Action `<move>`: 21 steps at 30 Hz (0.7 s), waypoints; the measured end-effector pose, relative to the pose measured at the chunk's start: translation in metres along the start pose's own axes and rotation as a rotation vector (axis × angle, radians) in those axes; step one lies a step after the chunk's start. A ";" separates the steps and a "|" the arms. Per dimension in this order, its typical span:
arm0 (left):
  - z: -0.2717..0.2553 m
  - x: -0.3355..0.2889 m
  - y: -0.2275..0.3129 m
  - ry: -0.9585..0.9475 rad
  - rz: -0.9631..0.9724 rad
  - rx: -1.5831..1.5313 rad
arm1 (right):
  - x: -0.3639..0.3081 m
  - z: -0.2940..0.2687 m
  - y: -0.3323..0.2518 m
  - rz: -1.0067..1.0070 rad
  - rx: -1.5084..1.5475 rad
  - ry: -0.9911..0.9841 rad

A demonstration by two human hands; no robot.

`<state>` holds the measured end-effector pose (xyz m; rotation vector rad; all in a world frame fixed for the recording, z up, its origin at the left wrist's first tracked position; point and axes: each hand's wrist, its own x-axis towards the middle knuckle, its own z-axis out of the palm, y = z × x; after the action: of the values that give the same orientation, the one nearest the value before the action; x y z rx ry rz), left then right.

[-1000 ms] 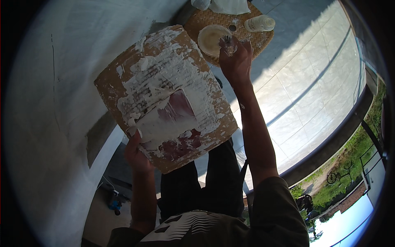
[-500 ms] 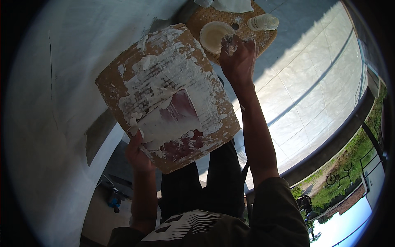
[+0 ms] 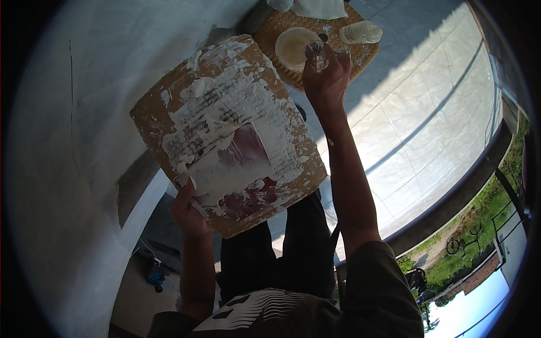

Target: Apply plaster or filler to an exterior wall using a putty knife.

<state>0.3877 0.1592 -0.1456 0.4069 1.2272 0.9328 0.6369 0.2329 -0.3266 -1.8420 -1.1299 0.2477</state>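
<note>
My left hand (image 3: 190, 211) grips the lower left edge of a brown cardboard sheet (image 3: 151, 121), its thumb on top. White paste (image 3: 208, 93) is smeared thickly over the sheet, with a smooth, pale rectangle and dark reddish patches (image 3: 248, 200) in its lower half. My right hand (image 3: 328, 79) is closed at the right rim of a round tub (image 3: 294, 49) of cloudy, pale liquid. Something clear and shiny shows between its fingers; its kind cannot be made out. The tub stands on a woven round stool (image 3: 270, 31).
A pale bottle (image 3: 360, 32) lies or leans at the stool's right edge, and a white bag (image 3: 320, 8) sits at its back. A grey wall (image 3: 84, 112) rises on the left. Sunlit floor tiles (image 3: 417, 129) stretch right. A blue tool (image 3: 156, 276) is on the floor lower left.
My right hand has shifted slightly at the tub, and the clear thing in it shows a little more. The cardboard sheet has moved very slightly; my left hand keeps its grip.
</note>
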 end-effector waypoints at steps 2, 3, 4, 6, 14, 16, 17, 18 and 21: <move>0.000 -0.001 0.000 0.061 0.015 0.077 | 0.000 0.000 0.000 0.031 -0.141 -0.019; 0.000 -0.001 0.000 0.062 0.013 0.076 | 0.001 0.000 0.001 0.027 -0.125 -0.072; -0.001 -0.001 0.001 0.084 -0.008 0.101 | 0.001 0.002 0.000 0.005 -0.069 -0.057; 0.000 -0.001 0.001 0.104 -0.031 0.126 | 0.004 0.004 0.000 0.036 0.064 0.031; 0.001 0.001 0.001 -0.029 -0.040 -0.050 | 0.004 -0.002 0.007 -0.006 -0.072 -0.073; 0.001 -0.001 0.000 0.007 -0.030 0.010 | 0.004 -0.002 0.009 0.004 -0.005 -0.015; 0.000 -0.001 0.000 0.035 -0.011 0.063 | 0.003 -0.002 0.009 -0.016 0.002 0.027; 0.000 -0.001 0.000 0.037 -0.009 0.064 | 0.003 -0.002 0.009 -0.006 -0.054 -0.033; -0.001 -0.001 0.000 0.075 -0.026 0.107 | 0.003 -0.002 0.008 0.039 -0.125 -0.139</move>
<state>0.3870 0.1583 -0.1451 0.4428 1.3516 0.8697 0.6447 0.2335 -0.3314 -1.9839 -1.2292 0.3383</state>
